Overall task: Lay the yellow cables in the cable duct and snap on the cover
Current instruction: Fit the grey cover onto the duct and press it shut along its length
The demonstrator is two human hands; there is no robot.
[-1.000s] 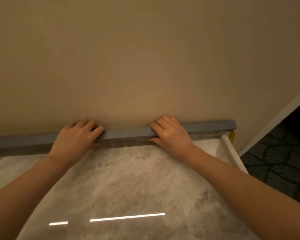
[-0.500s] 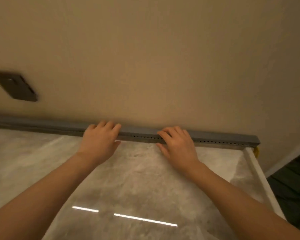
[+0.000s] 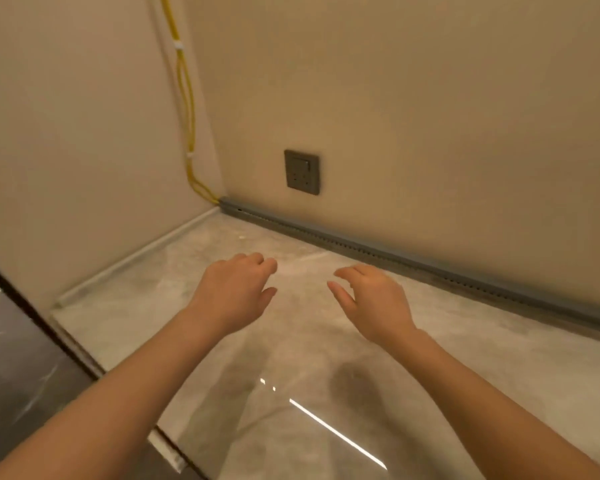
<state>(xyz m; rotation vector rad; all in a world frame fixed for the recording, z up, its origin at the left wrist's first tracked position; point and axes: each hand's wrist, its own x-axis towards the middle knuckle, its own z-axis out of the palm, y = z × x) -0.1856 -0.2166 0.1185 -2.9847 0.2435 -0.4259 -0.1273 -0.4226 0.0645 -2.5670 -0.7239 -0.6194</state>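
Note:
A grey cable duct (image 3: 388, 255) with its cover on runs along the foot of the back wall, from the left corner down to the right edge. Yellow cables (image 3: 185, 98) come down the wall corner, held by white clips, and enter the duct's left end. My left hand (image 3: 238, 292) and my right hand (image 3: 371, 301) hover over the marble floor, both with loosely curled fingers and holding nothing. Neither hand touches the duct, which lies beyond them.
A dark wall socket (image 3: 301, 172) sits on the back wall just above the duct. A white skirting strip (image 3: 136, 256) lines the left wall. The glossy marble floor (image 3: 291, 393) meets a darker floor (image 3: 21, 368) at a threshold on the left.
Both hands have lifted off the duct cover and pulled back over the floor. The view has swung left, bringing the corner, the yellow cables and the socket into sight.

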